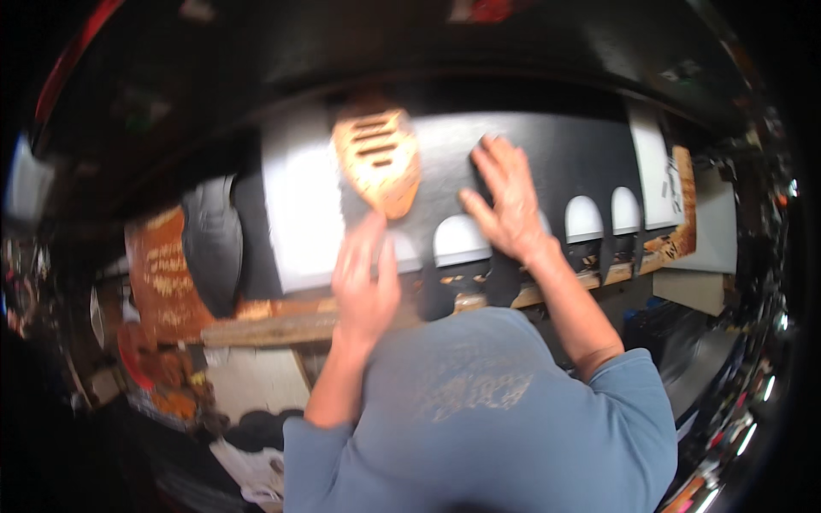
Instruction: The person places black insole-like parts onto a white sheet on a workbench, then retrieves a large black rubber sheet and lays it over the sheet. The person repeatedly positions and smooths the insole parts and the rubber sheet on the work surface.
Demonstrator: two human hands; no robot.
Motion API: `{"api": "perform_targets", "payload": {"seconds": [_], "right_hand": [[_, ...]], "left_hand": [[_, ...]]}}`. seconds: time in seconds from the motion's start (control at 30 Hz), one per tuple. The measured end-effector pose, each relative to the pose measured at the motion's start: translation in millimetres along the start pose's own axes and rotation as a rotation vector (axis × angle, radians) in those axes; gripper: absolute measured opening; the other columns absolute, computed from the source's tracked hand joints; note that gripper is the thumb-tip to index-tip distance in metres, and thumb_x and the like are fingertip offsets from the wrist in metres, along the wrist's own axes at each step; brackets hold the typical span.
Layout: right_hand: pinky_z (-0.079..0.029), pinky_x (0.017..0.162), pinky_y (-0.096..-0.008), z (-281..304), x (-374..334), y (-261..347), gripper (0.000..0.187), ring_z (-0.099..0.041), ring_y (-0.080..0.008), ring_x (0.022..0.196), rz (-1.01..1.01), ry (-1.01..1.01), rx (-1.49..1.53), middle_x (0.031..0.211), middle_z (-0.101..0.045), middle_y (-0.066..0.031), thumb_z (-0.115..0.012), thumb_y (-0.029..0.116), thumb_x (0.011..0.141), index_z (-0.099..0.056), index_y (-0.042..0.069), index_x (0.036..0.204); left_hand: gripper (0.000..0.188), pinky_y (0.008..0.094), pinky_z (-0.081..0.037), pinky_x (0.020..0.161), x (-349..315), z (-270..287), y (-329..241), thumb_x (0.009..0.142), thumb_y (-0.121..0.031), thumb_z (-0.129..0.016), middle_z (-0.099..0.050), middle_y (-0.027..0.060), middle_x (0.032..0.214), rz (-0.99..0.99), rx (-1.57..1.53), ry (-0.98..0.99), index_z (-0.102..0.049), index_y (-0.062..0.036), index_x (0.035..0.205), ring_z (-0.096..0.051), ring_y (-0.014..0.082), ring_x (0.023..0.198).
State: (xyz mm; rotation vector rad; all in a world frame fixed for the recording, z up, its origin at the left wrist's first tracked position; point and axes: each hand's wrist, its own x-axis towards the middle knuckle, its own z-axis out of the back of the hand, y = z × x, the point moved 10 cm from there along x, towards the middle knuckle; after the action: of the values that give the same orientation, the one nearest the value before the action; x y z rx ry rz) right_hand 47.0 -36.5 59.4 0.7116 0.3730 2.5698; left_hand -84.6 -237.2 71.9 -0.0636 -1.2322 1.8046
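Note:
A tan, sole-shaped template (376, 175) with several dark slots lies over a black sheet (590, 154). My left hand (368, 278) grips its narrow lower end, slightly smeared by motion. My right hand (509, 201) rests on the sheet to the right of the template, its fingers stretched out and thumb apart, holding nothing. Rounded cut-outs along the sheet's near edge show the white board (299, 205) underneath. Between them, dark tongues of the sheet hang down over the bench edge.
A wooden bench edge (274, 329) runs in front of me. Black shaped pieces (214, 244) lie at the left on a worn brown board (167, 265). A pale panel (705, 222) stands at the right. Below left are a light panel (256, 385) and a white cloth-like item (248, 470).

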Motion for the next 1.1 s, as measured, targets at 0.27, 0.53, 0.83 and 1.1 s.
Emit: {"api": "perform_targets", "payload": {"seconds": [0.27, 0.53, 0.83, 1.1], "right_hand": [[-0.052, 0.107, -0.045, 31.2, -20.4, -30.1, 0.044, -0.067, -0.0343, 0.122, -0.24, -0.181, 0.572, 0.127, -0.069, -0.0202, -0.076, 0.016, 0.093, -0.067, -0.001, 0.133], [-0.05, 0.071, -0.0267, 225.8, -88.8, -222.7, 0.034, -0.064, -0.0109, 0.075, -0.487, -1.096, 0.641, 0.075, -0.063, -0.0006, -0.06, 0.029, 0.11, -0.068, 0.003, 0.091], [-0.043, 0.053, -0.03, 259.8, -120.7, -267.3, 0.042, -0.055, -0.0094, 0.054, -0.343, -0.85, 0.409, 0.059, -0.056, -0.0009, -0.059, 0.028, 0.109, -0.059, 0.005, 0.075], [-0.048, 0.059, -0.0452, 147.3, -198.1, -186.5, 0.03, -0.063, -0.035, 0.063, -0.49, -0.651, 0.043, 0.071, -0.064, -0.0174, -0.067, 0.017, 0.098, -0.059, 0.0, 0.073]], "left_hand": [[0.022, 0.0397, -0.05, 0.062, -73.6, -43.4, -7.9, 0.089, -0.014, -0.082, -0.068, 0.0098, 0.081, -0.036, 0.263, 0.06, -0.065, -0.0041, 0.098, -0.063, 0.0272, 0.063], [0.021, 0.0448, -0.05, 0.059, -78.2, -42.1, 2.3, 0.092, -0.02, -0.081, -0.061, 0.0097, 0.063, -0.025, 0.389, -0.04, -0.066, -0.0055, 0.093, -0.064, 0.0337, 0.06], [0.027, 0.0454, -0.052, 0.057, -77.1, -38.2, -1.3, 0.095, -0.022, -0.079, -0.067, 0.0138, 0.065, -0.055, 0.395, -0.148, -0.063, -0.0045, 0.083, -0.068, 0.0341, 0.059], [0.033, 0.044, -0.053, 0.059, -73.3, -37.5, 1.2, 0.094, -0.025, -0.08, -0.068, 0.0155, 0.065, 0.01, 0.366, -0.118, -0.063, -0.003, 0.077, -0.07, 0.0338, 0.06]]}}
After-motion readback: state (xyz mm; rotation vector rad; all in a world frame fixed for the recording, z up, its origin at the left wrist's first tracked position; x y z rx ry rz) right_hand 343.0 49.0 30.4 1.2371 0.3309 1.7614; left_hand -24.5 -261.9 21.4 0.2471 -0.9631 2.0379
